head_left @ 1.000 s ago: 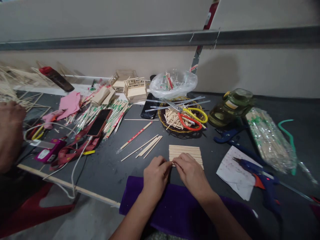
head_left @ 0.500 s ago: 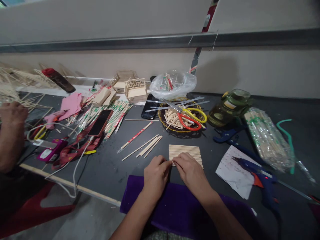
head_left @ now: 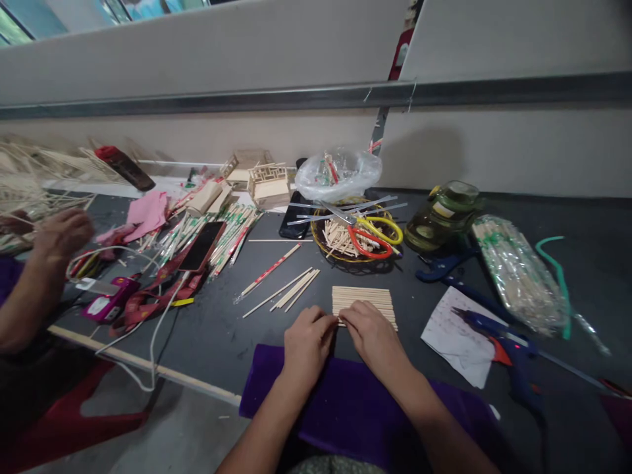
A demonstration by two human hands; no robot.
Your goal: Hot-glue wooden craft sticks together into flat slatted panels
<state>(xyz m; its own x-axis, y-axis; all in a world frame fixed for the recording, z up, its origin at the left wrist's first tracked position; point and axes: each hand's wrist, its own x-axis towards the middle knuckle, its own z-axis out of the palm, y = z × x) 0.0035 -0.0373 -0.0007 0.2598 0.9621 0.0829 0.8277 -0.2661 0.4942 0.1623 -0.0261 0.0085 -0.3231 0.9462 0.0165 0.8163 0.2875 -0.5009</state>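
A flat panel of wooden sticks [head_left: 364, 298] laid side by side lies on the dark table [head_left: 212, 329] in front of me. My left hand [head_left: 307, 343] and my right hand [head_left: 372, 339] meet at the panel's near left edge. Both hands have their fingers curled and pinched on the nearest stick of the panel. A few loose sticks [head_left: 291, 291] lie just left of the panel. A purple cloth [head_left: 355, 408] covers the table edge under my wrists.
A basket [head_left: 320, 240] with short sticks and scissors [head_left: 370, 237] stands behind the panel. A blue glue gun [head_left: 508, 345] and paper [head_left: 457, 336] lie to the right, with a green jar [head_left: 444, 217] and bagged sticks [head_left: 518, 276]. Another person's hand [head_left: 62, 234] is at far left near phones [head_left: 202, 245] and wrapped chopsticks [head_left: 232, 234].
My hands stay pinched at the panel's edge. The view has tilted up slightly. The other person's hand at the left has moved to the right and up.
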